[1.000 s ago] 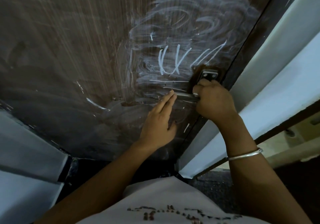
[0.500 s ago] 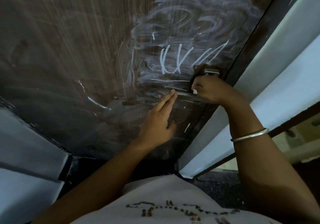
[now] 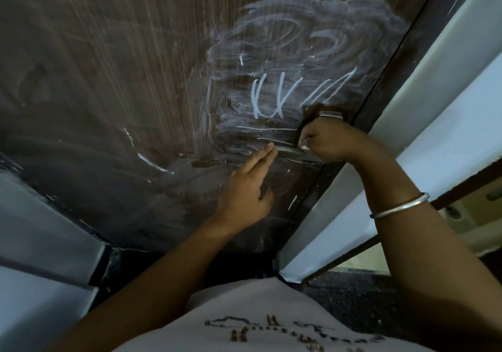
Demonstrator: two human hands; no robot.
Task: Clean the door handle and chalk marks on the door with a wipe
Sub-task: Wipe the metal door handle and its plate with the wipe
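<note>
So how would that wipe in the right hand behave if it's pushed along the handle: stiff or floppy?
Probably floppy: the wipe is bunched almost out of sight inside the right hand, with only small white bits showing. It likely moulds around the handle rather than sliding stiffly. Likely light too, since a closed fist holds it.

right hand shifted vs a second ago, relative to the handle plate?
Yes. The right hand has slid up along the door handle and now covers most of the metal plate that showed clear above it before.
</note>
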